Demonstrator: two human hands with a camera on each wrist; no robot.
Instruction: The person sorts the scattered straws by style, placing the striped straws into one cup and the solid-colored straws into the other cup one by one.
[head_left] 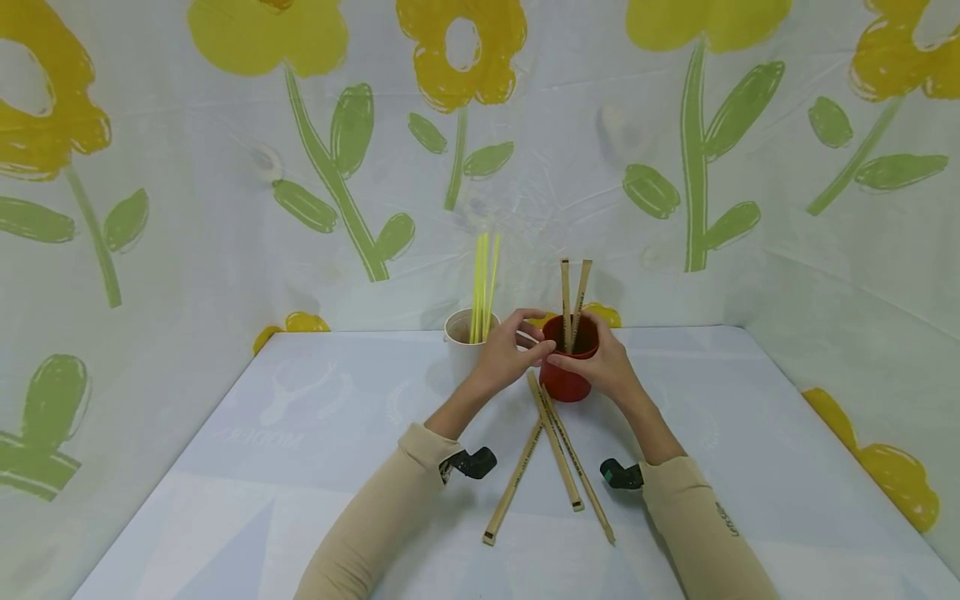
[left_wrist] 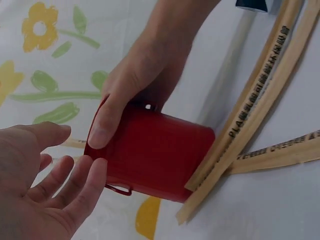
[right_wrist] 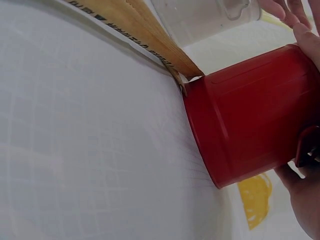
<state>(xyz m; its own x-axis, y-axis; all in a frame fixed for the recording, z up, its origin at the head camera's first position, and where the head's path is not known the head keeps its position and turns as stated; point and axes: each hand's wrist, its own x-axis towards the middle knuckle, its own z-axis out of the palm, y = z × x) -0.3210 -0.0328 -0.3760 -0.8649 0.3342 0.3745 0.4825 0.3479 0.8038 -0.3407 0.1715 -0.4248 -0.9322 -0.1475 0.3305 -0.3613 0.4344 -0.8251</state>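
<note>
Right hand (head_left: 606, 367) grips the red cup (head_left: 567, 377) – thumb (left_wrist: 102, 127) laid across the near rim, the other fingers wrapped round the far side. The cup stands upright on the table (head_left: 300, 433), enclosed by that hand. Two wooden sticks (head_left: 572, 302) stand inside it, rising above the right fingertips and leaning slightly apart at the top.

Left hand (head_left: 506, 354) sits just beside the cup rim – fingers (left_wrist: 75, 195) relaxed and slightly spread, holding nothing; fingertips close to the right thumb. In the head view I cannot tell whether they touch the rim.

Three more sticks (head_left: 555, 442) lie flat on the table below both hands, fanned out toward the person; their far ends meet at the cup's base, touching it in the right wrist view.

A white cup (head_left: 463, 337) with yellow straws (head_left: 482, 287) stands just beyond the left fingers, beside the red cup.
</note>
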